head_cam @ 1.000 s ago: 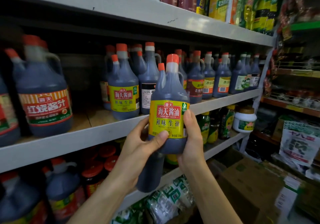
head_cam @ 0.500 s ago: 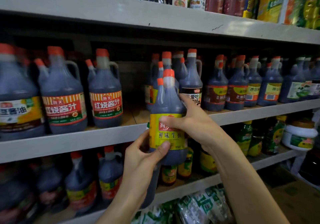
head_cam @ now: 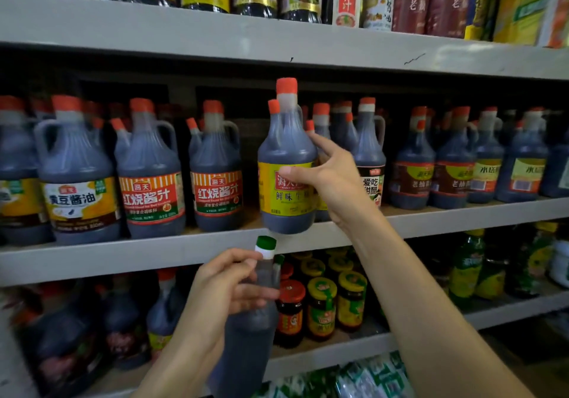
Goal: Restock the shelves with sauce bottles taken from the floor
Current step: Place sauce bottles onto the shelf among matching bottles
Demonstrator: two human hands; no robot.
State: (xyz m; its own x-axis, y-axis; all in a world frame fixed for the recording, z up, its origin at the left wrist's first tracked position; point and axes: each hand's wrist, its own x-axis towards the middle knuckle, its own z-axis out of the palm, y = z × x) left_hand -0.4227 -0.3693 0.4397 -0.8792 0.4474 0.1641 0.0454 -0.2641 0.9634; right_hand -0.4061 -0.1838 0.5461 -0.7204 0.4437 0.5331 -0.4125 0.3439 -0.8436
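We saw soft, dim light. The top shelf (head_cam: pixel 184 37) front was brightest; deep under it, at 12 o'clock, lay dark shadow. Bottles (head_cam: pixel 70 336) at 7 o'clock looked blurry, and shelf lines bent near the edges.

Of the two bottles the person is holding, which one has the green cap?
The lower bottle, gripped by the left hand, has it; the yellow-labelled bottle in the right hand, up at the middle shelf, wears an orange-red cap.
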